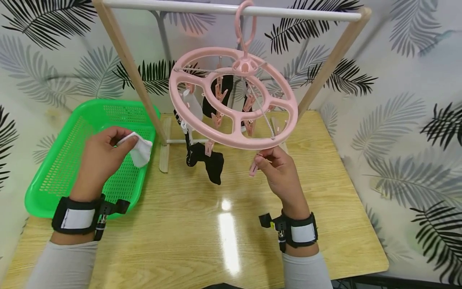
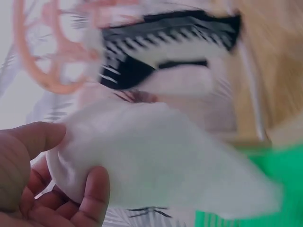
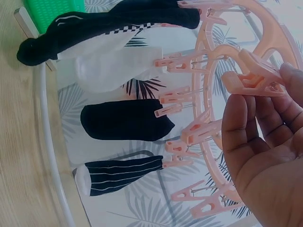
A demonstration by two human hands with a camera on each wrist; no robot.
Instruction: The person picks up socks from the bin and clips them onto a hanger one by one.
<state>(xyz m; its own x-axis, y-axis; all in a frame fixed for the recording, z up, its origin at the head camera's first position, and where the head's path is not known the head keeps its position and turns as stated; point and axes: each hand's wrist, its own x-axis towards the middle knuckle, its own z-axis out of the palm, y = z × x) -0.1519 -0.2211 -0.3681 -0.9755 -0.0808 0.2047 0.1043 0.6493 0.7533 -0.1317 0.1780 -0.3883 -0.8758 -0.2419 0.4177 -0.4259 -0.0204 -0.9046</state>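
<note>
My left hand [image 1: 102, 154] pinches a small white sock [image 1: 141, 153] near its opening, beside the rack's left post and over the green basket's right side. The left wrist view shows the sock [image 2: 161, 151] stretched out from thumb and fingers. On the right, my right hand [image 1: 283, 170] pinches a pink clothespin [image 1: 254, 168] under the front right edge of the round pink hanger [image 1: 252, 143]. In the right wrist view that clothespin [image 3: 253, 78] sits between thumb and fingertips, its jaws near each other. Clipped socks hang from the hanger: a black sock [image 3: 125, 119], a striped sock [image 3: 123, 178] and others.
A green plastic basket [image 1: 43, 192] stands on the left of the wooden table [image 1: 173, 233]. The rack has a white top bar [image 1: 180, 5], wooden posts [image 1: 126, 60] and a low white crossbar [image 3: 46, 123]. Behind is a leaf-patterned backdrop [image 1: 393, 144].
</note>
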